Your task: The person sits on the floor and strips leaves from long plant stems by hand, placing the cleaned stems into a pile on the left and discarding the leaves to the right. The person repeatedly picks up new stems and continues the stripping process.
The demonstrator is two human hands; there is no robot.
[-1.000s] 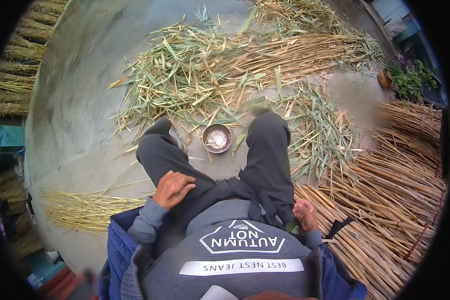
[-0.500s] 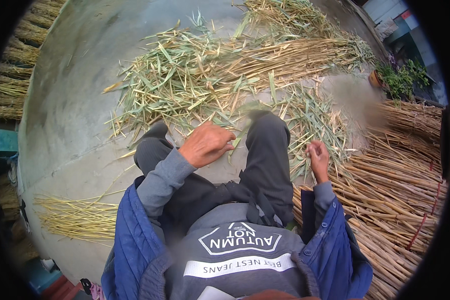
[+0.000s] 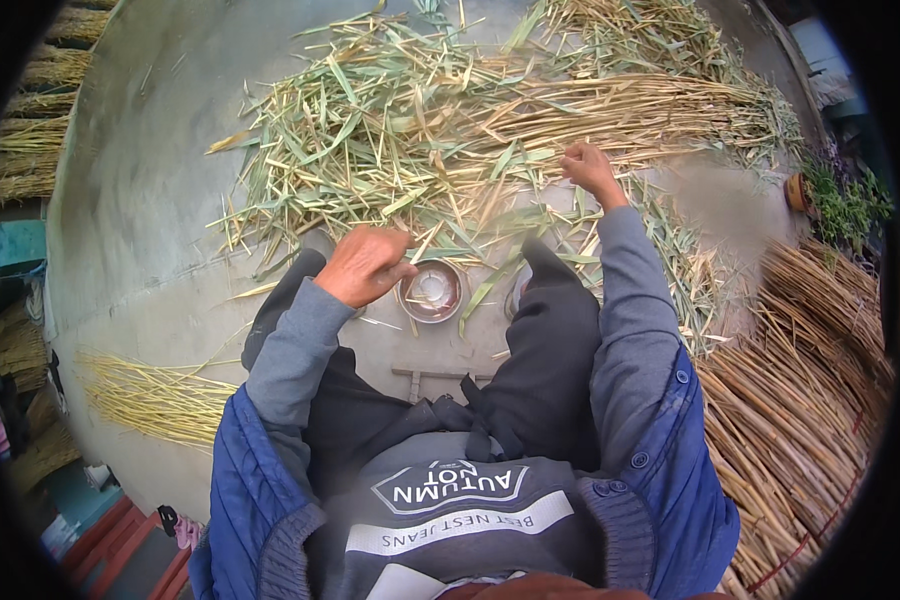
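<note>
My left hand [image 3: 365,266] is closed, fingers curled, beside the left rim of a round metal bowl [image 3: 433,291] on the floor between my feet. What its fingers hold, if anything, is hidden. Stretched forward, my right hand [image 3: 590,172] is closed too, at the near edge of a bundle of long dry stalks [image 3: 620,112]. I cannot make out whether a stalk is between its fingers. Loose green and straw-coloured leaves [image 3: 340,150] lie heaped beyond my left hand, and more cut leaves [image 3: 685,250] are strewn right of my right forearm.
Bundled brown stalks [image 3: 795,400] are stacked along my right side. Thin yellow stalks [image 3: 150,398] lie on the concrete floor [image 3: 160,270] at my left. A potted plant [image 3: 840,195] stands at the far right, and straw bundles [image 3: 35,120] line the far left.
My right hand has moved forward and left, from the strewn leaves to the stalk bundle. My left hand has shifted slightly left and away from me. The metal bowl now shows between my legs.
</note>
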